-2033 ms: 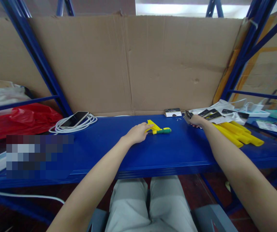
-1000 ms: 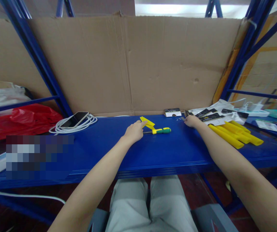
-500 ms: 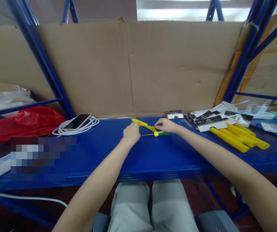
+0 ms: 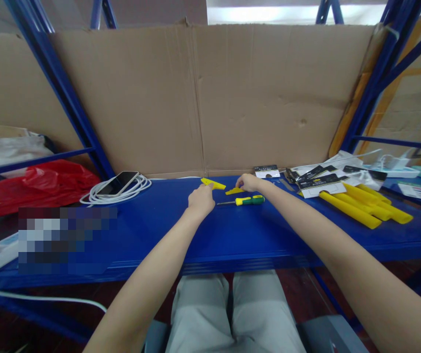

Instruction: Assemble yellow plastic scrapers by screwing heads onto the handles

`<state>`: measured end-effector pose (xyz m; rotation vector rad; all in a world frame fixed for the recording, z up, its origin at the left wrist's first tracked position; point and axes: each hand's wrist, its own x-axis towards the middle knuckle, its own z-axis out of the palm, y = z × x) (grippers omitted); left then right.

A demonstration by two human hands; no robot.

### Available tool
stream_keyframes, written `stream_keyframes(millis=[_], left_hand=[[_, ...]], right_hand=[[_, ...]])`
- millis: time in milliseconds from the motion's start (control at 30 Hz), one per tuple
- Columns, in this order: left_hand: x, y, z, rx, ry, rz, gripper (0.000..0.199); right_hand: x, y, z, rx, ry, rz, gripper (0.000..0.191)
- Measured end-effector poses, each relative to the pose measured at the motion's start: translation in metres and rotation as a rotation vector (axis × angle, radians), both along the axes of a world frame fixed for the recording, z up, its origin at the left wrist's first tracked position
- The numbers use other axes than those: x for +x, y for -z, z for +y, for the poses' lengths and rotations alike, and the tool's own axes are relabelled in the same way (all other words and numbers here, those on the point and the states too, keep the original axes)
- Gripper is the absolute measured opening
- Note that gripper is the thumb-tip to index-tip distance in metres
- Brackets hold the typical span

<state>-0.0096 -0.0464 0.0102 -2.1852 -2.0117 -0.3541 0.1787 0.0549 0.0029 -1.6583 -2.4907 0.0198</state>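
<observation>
My left hand (image 4: 201,198) is closed on a yellow piece (image 4: 213,184) that sticks out beyond its fingers near the back of the blue table. To the right, my right hand (image 4: 249,182) pinches a second, smaller yellow piece (image 4: 234,190) close to the tabletop. A gap separates the two yellow pieces. A screwdriver with a green and yellow handle (image 4: 250,200) lies just in front of my right hand, its shaft pointing left toward my left hand.
On the right lie several yellow tubes (image 4: 352,211) and black-and-white packaging cards (image 4: 320,185). A phone (image 4: 117,184) rests on a coiled white cable (image 4: 142,185) at the left, near a red plastic bag (image 4: 59,181). Cardboard (image 4: 140,108) stands behind.
My right hand has shifted slightly up, and its yellow piece is now apart from the left one. The screwdriver handle is more fully visible. My left hand has barely moved.
</observation>
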Motion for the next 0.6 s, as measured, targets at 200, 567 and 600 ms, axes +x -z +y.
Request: stream_keyframes(millis=[200, 567, 600], left_hand=[[0.000, -0.002, -0.001, -0.007, 0.005, -0.013, 0.050], [-0.001, 0.001, 0.002, -0.042, 0.051, -0.020, 0.050], [-0.001, 0.001, 0.002, -0.041, 0.055, -0.020, 0.051]], right_hand=[[0.044, 0.005, 0.003, 0.087, 0.135, 0.001, 0.039], [0.069, 0.007, -0.013, -0.023, -0.006, -0.037, 0.033], [0.070, 0.008, -0.013, -0.021, 0.022, -0.058, 0.033]])
